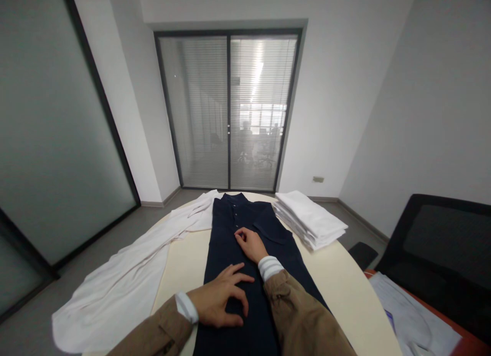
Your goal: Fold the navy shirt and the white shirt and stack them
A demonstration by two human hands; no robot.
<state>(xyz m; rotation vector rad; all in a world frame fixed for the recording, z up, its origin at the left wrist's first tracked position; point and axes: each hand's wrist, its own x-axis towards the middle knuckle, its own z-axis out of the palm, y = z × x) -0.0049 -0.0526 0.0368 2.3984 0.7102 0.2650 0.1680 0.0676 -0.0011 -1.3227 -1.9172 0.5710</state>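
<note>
A navy collared shirt lies lengthwise on the cream table, its collar at the far end and a few buttons down the front. Its left side runs straight, and a sleeve lies across the upper right part. My right hand rests on the chest just below the buttons, fingers curled together; whether they pinch anything is hidden. Nearer to me, my left hand is open over the lower part of the shirt, fingers spread and holding nothing.
To the left, a white garment is spread out over the table edge. A stack of folded white cloths sits at the far right. Beyond the right edge are a black mesh chair and papers.
</note>
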